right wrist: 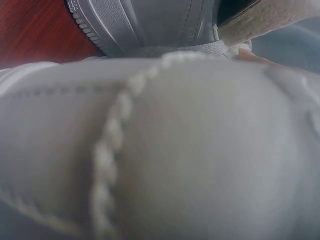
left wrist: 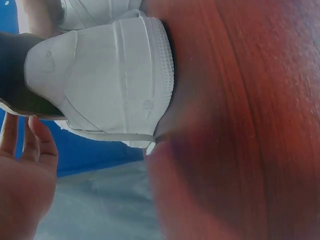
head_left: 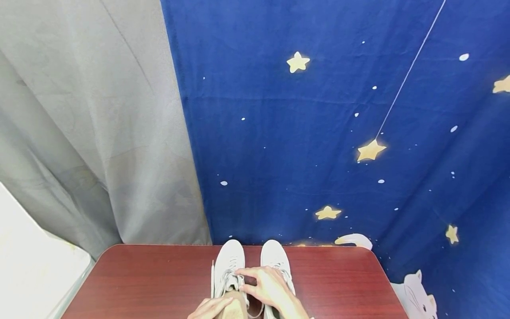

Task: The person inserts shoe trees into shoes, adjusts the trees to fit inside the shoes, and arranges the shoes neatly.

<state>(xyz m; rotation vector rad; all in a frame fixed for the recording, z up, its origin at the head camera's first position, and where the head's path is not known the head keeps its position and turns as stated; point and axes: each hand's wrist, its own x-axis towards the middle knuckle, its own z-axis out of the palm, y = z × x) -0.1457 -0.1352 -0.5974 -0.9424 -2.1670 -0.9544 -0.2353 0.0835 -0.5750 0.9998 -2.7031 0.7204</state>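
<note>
A pair of white lace-up shoes stands side by side, toes pointing away; the left shoe (head_left: pixel 230 254) has both hands at it, the right shoe (head_left: pixel 275 252) is beside it. My right hand (head_left: pixel 268 285) reaches over the left shoe's laces (head_left: pixel 231 275), index finger and thumb spread apart at the tongue. My left hand (head_left: pixel 209 308) is by the left shoe's collar, fingers close to its rim in the left wrist view. A tan piece (head_left: pixel 233 308) fills the shoe opening; its kind is unclear. One loose lace end (head_left: pixel 213 270) hangs along the shoe's outer side.
Both shoes stand on a reddish-brown wooden tabletop (head_left: pixel 159 274). Behind it hang a grey curtain (head_left: pixel 99 133) and a blue curtain (head_left: pixel 271 133) with stars. A white surface (head_left: pixel 32 266) lies to the left. The right wrist view is mostly filled by a blurred white shoe.
</note>
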